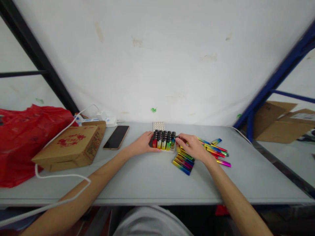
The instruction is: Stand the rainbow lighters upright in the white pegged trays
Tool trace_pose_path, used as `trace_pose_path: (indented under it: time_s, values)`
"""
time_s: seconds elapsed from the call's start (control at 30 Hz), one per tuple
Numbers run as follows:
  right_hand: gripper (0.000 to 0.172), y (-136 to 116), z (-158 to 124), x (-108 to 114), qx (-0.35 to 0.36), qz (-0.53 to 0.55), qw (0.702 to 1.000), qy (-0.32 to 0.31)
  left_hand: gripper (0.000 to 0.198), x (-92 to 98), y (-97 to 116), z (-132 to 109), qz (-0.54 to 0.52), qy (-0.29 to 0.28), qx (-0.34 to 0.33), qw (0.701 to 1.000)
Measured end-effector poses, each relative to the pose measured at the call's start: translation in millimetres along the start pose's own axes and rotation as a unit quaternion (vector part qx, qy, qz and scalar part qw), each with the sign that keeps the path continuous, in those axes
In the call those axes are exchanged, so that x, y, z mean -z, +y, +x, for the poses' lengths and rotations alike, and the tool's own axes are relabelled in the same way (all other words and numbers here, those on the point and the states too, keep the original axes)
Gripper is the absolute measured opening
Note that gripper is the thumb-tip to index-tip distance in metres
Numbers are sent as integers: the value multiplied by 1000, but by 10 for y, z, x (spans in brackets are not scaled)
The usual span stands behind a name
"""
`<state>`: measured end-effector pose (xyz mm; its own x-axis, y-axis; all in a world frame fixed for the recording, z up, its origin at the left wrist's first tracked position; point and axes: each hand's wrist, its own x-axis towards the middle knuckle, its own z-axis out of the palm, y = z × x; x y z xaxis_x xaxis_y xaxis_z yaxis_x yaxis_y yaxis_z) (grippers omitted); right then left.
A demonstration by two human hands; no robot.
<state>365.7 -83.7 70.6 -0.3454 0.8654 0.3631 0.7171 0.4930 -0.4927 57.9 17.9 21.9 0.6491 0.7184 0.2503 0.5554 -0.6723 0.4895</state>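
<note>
A white tray (158, 125) stands at the middle back of the table, its near part filled with several upright rainbow-coloured lighters (163, 140) with black tops. My left hand (142, 143) rests against the left side of that block, fingers curled round it. My right hand (193, 146) is at the block's right edge, fingertips pinched on one lighter there. Loose rainbow lighters (183, 161) lie flat just under and in front of my right hand, and more loose lighters (216, 149) are scattered to its right.
A black phone (116, 137) lies left of the tray. A brown cardboard box (71, 146), a red plastic bag (22, 137), a white power strip (108, 121) and a white cable (61, 177) fill the left side. A blue rack post (270, 85) rises at right.
</note>
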Motion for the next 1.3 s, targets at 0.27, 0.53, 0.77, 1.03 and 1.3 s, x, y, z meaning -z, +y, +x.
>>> trace_pose_path:
  time_s: [0.27, 0.53, 0.77, 1.03, 1.3]
  values:
    - [37, 92, 0, -9, 10, -42, 998, -41, 88, -8, -23, -5, -8, 5, -13, 1000]
    - [32, 118, 56, -62, 26, -111, 990, -85, 86, -39, -82, 4, -4, 18, -30, 999]
    - [45, 325, -35, 151, -6, -83, 996, -19, 90, -26, -67, -4, -5, 13, -22, 1000]
    - [24, 922, -229, 637, -176, -188, 966, 20, 89, -21, -68, 0, -4, 14, -16, 1000]
    - [23, 894, -239, 596, -179, -167, 969, -38, 90, -19, -92, 12, -2, 12, -20, 1000]
